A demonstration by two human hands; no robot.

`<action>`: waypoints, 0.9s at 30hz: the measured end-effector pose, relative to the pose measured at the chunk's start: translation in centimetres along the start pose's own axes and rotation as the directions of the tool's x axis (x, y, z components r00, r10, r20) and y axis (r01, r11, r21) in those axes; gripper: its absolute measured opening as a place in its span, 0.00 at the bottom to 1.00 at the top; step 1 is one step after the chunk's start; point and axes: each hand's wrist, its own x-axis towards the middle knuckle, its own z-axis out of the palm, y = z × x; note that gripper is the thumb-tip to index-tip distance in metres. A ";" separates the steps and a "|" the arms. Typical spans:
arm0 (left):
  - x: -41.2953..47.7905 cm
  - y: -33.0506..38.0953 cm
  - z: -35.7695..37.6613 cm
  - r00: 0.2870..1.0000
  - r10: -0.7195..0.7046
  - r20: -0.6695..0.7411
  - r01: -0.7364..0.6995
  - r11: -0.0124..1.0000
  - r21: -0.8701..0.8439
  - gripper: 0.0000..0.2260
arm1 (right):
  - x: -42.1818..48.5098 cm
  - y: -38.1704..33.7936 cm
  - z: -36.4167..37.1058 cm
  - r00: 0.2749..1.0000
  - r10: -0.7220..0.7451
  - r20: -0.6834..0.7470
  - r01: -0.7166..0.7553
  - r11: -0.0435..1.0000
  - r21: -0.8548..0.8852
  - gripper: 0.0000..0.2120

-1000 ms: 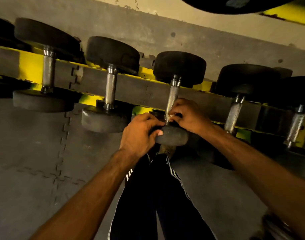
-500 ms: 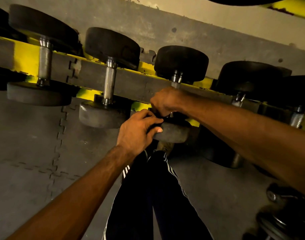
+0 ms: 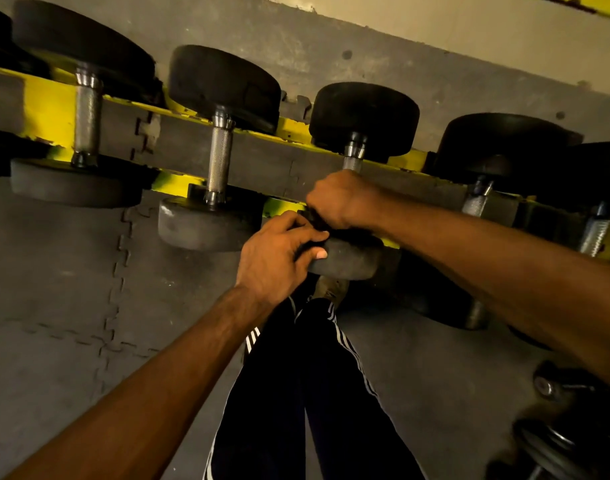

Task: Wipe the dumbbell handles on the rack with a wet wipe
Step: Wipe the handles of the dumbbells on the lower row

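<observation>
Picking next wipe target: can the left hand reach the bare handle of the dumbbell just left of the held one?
Probably yes. That handle is exposed, nothing in front of it, close beside the left hand. But that hand grips the held dumbbell's near head and must let go first.

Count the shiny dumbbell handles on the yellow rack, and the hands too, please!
Dumbbell handles: 5
Hands, the left hand and the right hand: 2
Total: 7
</observation>
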 end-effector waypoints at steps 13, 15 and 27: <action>-0.4 -0.4 0.9 0.997 0.011 -0.081 -0.014 0.999 -0.044 0.12 | -3.7 2.5 7.0 0.942 0.133 -0.307 0.043 0.862 0.505 0.08; -0.5 -0.5 1.1 0.994 0.024 -0.103 -0.029 0.998 -0.047 0.11 | -5.0 2.2 9.1 0.921 0.275 -0.277 0.004 0.702 0.712 0.08; -0.3 -0.5 1.1 0.995 0.010 -0.099 -0.019 0.996 -0.086 0.11 | -1.1 3.2 10.3 0.907 0.354 0.228 -0.286 0.120 0.951 0.07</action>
